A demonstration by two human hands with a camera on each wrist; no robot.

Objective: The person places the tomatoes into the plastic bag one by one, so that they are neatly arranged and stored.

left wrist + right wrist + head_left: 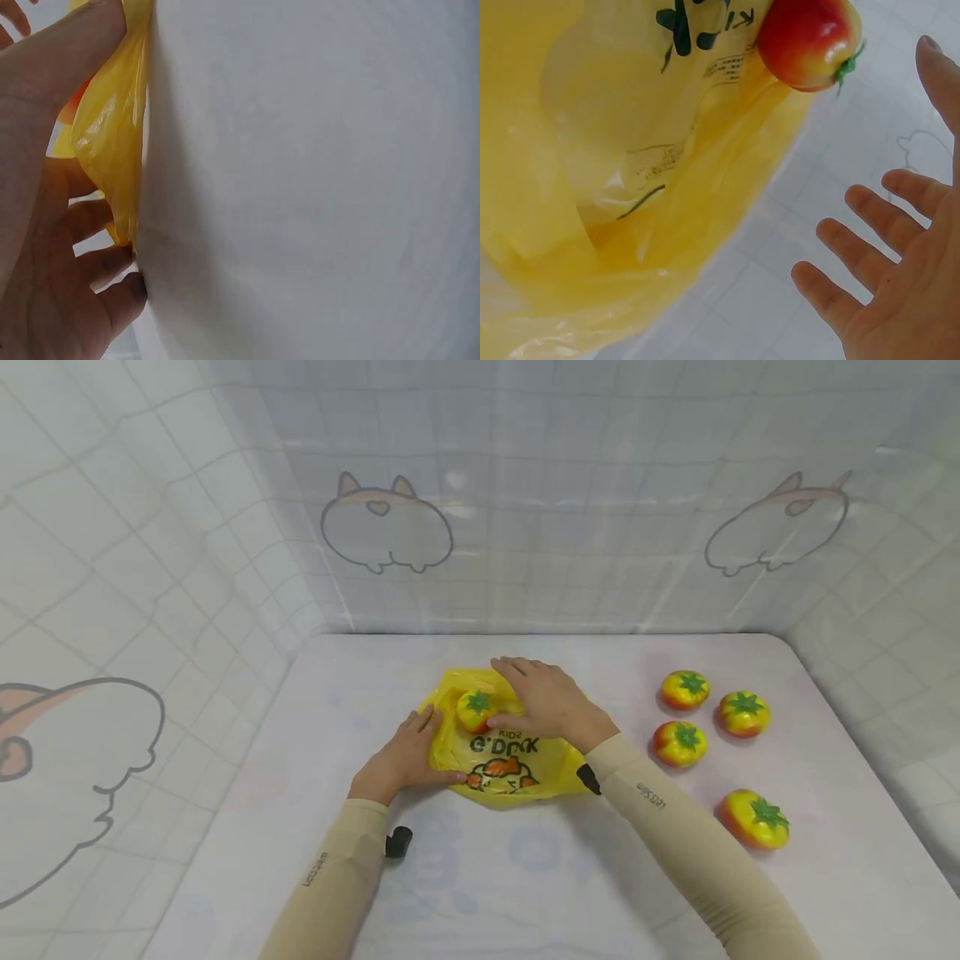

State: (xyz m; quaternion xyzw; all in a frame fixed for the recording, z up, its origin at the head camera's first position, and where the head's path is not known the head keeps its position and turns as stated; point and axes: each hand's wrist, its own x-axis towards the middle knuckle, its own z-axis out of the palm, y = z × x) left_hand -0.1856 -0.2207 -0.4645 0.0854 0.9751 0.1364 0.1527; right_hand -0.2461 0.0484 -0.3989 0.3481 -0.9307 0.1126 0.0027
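A yellow plastic bag [551, 768] with a printed cartoon duck lies on the table. A red-and-yellow toy tomato [475, 712] with green leaves sits within the bag's outline near its far left part; whether it is inside cannot be told. My left hand [401, 756] rests along the bag's left side, fingers spread and thumb against the front edge. In the left wrist view, bag film [112, 142] shows between thumb and fingers. Over the bag's far right part is my right hand [551, 702], fingers extended, its thumb close to the tomato. The right wrist view shows its palm holding nothing.
Several more toy tomatoes lie on the table to the right: one at the back [684, 690], one further right [743, 714], one closer to my arm [678, 744] and one nearer me [754, 820]. A tiled-print curtain [525, 585] encloses the table's back and sides.
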